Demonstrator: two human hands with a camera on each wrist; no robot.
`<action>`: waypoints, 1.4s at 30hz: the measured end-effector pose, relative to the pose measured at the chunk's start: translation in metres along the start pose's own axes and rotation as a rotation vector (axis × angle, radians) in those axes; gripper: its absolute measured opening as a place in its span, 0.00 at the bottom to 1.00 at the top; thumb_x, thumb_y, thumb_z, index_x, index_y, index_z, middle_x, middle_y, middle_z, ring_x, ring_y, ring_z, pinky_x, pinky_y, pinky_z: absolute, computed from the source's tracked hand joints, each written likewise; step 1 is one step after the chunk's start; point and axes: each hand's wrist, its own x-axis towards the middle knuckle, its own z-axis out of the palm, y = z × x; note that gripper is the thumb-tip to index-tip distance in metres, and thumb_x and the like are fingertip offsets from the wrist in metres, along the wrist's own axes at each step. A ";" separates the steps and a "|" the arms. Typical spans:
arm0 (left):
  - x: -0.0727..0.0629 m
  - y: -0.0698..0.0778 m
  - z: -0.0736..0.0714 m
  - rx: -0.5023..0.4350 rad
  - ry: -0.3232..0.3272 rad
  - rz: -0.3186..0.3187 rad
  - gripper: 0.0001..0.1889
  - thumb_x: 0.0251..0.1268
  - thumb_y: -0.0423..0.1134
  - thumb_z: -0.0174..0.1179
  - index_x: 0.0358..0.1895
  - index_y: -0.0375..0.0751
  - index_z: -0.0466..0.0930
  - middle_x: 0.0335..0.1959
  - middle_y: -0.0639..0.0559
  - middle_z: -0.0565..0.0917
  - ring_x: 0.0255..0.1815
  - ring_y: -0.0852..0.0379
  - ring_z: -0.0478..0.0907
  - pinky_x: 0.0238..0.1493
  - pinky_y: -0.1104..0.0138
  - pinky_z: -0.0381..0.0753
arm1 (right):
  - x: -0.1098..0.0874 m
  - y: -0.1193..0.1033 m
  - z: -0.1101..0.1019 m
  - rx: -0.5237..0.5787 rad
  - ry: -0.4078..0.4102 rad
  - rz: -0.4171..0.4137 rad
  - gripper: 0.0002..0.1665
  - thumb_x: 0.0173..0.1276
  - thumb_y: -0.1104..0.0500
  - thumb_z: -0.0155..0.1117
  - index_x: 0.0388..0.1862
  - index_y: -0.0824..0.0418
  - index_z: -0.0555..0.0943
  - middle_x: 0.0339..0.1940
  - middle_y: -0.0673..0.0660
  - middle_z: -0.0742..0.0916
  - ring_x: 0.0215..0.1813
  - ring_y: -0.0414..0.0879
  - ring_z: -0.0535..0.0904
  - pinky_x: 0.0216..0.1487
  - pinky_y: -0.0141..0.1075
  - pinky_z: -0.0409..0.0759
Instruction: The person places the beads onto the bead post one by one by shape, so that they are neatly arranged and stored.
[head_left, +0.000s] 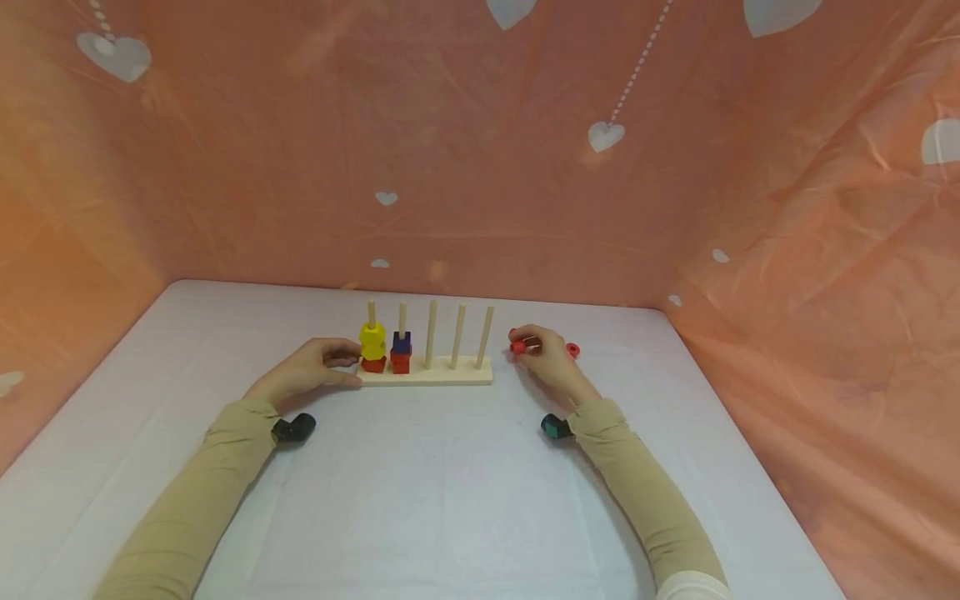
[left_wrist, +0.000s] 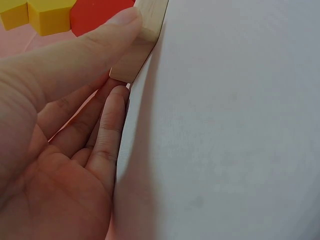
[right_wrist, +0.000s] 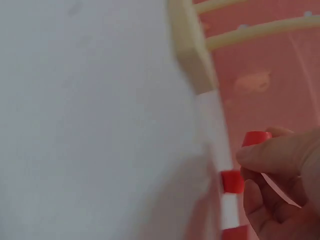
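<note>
A wooden peg stand (head_left: 427, 378) has a row of upright pegs. Yellow beads (head_left: 372, 342) sit above a red bead (head_left: 373, 365) on its leftmost peg. The peg beside it carries a dark blue bead (head_left: 402, 342) over red. My left hand (head_left: 307, 367) grips the stand's left end, the thumb along the base (left_wrist: 152, 20) and the fingers at its end face. To the right of the stand, my right hand (head_left: 553, 364) pinches a red bead (right_wrist: 256, 137) between thumb and fingers. Its hidden side cannot be made out.
A loose red bead (head_left: 573, 350) lies just right of my right hand. Two red beads show below the held one in the right wrist view, one nearer (right_wrist: 232, 181) and one at the bottom edge (right_wrist: 235, 233). An orange curtain (head_left: 480, 167) hangs behind the white table (head_left: 435, 500).
</note>
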 end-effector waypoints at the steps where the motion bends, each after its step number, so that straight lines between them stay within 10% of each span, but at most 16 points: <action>1: 0.000 0.000 0.000 0.006 -0.002 0.008 0.36 0.52 0.41 0.72 0.64 0.31 0.67 0.62 0.36 0.71 0.63 0.42 0.69 0.64 0.55 0.67 | 0.000 -0.004 -0.002 0.019 0.011 -0.017 0.18 0.59 0.74 0.65 0.49 0.67 0.80 0.45 0.58 0.84 0.48 0.51 0.78 0.49 0.40 0.80; 28: -0.002 0.000 0.000 -0.035 0.003 -0.034 0.39 0.51 0.44 0.73 0.65 0.34 0.67 0.63 0.38 0.71 0.64 0.42 0.67 0.66 0.54 0.65 | 0.005 -0.135 -0.012 0.479 0.191 -0.287 0.21 0.57 0.76 0.67 0.51 0.79 0.75 0.44 0.60 0.84 0.46 0.47 0.80 0.52 0.39 0.80; 42: -0.004 0.003 0.000 -0.053 -0.011 -0.024 0.38 0.52 0.41 0.73 0.65 0.33 0.66 0.63 0.37 0.71 0.63 0.43 0.68 0.66 0.55 0.65 | 0.008 -0.166 0.020 0.451 0.140 -0.407 0.18 0.57 0.77 0.66 0.48 0.78 0.76 0.42 0.70 0.82 0.44 0.51 0.80 0.53 0.53 0.78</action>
